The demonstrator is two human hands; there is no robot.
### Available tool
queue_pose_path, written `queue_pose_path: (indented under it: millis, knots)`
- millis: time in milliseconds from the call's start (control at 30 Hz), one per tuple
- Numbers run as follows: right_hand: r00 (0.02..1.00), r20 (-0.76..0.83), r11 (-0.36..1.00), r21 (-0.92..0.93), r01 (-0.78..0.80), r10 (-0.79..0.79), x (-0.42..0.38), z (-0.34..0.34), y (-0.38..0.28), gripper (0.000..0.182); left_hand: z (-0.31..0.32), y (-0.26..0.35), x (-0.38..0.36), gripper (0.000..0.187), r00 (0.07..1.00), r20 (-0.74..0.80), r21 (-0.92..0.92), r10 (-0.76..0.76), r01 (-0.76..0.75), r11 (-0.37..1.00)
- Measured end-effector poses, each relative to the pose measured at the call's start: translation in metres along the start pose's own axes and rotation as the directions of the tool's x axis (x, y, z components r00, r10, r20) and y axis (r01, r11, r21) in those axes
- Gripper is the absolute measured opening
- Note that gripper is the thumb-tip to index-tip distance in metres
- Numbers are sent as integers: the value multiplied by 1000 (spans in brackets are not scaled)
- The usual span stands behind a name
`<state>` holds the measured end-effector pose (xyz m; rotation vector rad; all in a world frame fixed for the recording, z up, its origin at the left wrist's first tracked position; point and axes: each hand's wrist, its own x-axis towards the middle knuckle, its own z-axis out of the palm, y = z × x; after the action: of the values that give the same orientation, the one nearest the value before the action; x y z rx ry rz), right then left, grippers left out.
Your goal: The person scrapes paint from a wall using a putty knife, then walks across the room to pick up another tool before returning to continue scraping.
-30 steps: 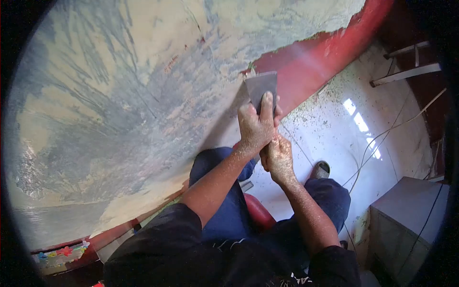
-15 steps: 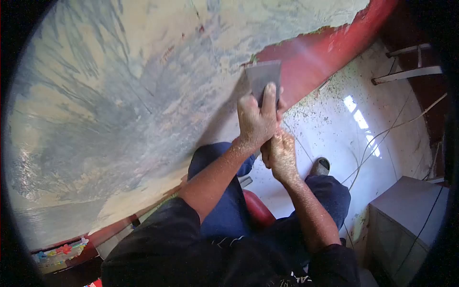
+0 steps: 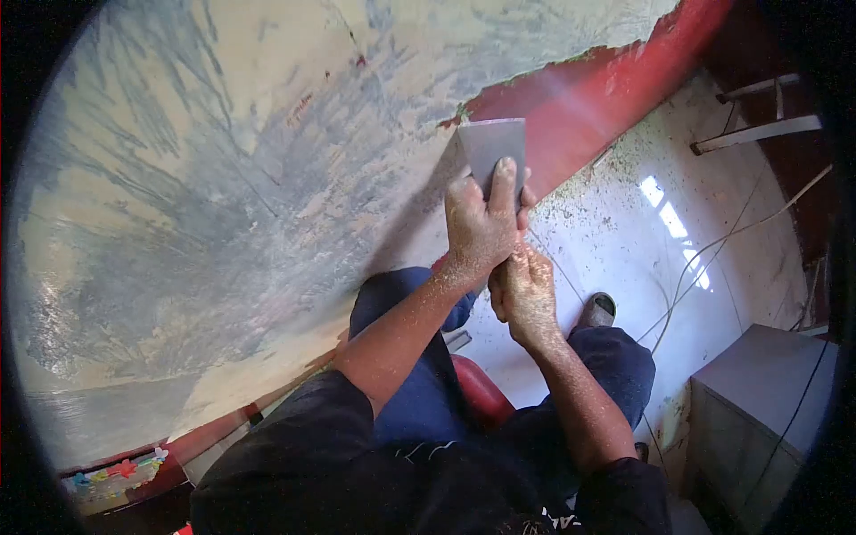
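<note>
Soft daylight, window glare on the floor (image 3: 664, 214), dark vignetted corners, edges seemingly fisheye-curved.

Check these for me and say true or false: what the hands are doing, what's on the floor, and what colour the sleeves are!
1. The left hand has a digit on the flat scraper blade. True.
2. The right hand is beyond the blade's edge. False: the right hand is behind the left one, nearer the body.
3. The floor is spotless. False: flakes are scattered on the floor.
4. The sleeves are black. True.
</note>
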<state>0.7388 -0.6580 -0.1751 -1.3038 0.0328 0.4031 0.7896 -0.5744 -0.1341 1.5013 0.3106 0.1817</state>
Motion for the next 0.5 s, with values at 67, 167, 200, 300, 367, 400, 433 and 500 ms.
queue_pose_path:
  millis: [67, 167, 200, 300, 367, 400, 433, 500]
  knots:
    - [996, 8, 995, -59, 86, -85, 7, 2, 11, 50, 0, -2, 3, 36, 1000, -25, 6, 7, -6, 1000]
    - [1000, 22, 1000, 16, 10, -10, 10, 4, 1, 50, -2, 6, 4, 35, 1000, -20, 32, -9, 10, 999]
    - [1000, 17, 999, 39, -11, 11, 6, 3, 0, 50, -2, 2, 1, 35, 1000, -5, 7, -23, 23, 1000]
    - [1000, 2, 999, 34, -3, 3, 1, 2, 12, 50, 0, 6, -2, 36, 1000, -6, 14, 10, -10, 1000]
    - [999, 9, 998, 51, -34, 34, 5, 5, 9, 48, -2, 1, 2, 37, 999, -24, 33, 40, -39, 999]
    - [999, 17, 999, 31, 42, -42, 11, 5, 6, 48, -3, -7, 5, 37, 999, -37, 38, 38, -37, 999]
    - [995, 24, 995, 9, 100, -100, 17, 3, 6, 48, -2, 9, 5, 37, 999, -31, 100, 44, -41, 994]
    - [999, 42, 999, 42, -14, 12, 7, 4, -15, 47, 1, 12, 1, 37, 999, -27, 35, 31, -30, 999]
